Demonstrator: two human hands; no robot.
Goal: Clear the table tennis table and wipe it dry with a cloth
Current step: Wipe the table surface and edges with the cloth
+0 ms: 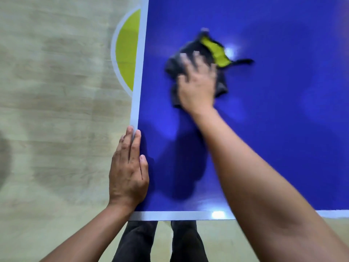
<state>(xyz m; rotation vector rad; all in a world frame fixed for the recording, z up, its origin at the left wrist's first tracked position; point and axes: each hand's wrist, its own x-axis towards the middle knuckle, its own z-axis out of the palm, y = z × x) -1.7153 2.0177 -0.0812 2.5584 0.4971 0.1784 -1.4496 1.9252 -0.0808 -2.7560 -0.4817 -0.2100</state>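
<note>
- Pressing down on the cloth (174, 66), the right hand (196, 86) lies flat with its fingers spread and uncurled; the hand is blurred, so finer detail cannot be told.
- The cloth is dark grey and crumpled, with a yellow-green part showing just beyond the fingertips. It lies on the blue table tennis table (283, 138), partly under the palm and spilling out on both sides of it.
- The left hand (128, 173) rests open on the table's left edge, nearer the person than the cloth and well apart from it. Its fingers (130, 140) lie straight along the white border line, and its thumb lies on the blue surface.
- A wooden floor (47, 101) lies outward of the left hand, with a yellow-green half-circle marking (128, 48) ahead of its fingertips.
- Dark trouser legs (136, 241) show below the near edge of the table.
</note>
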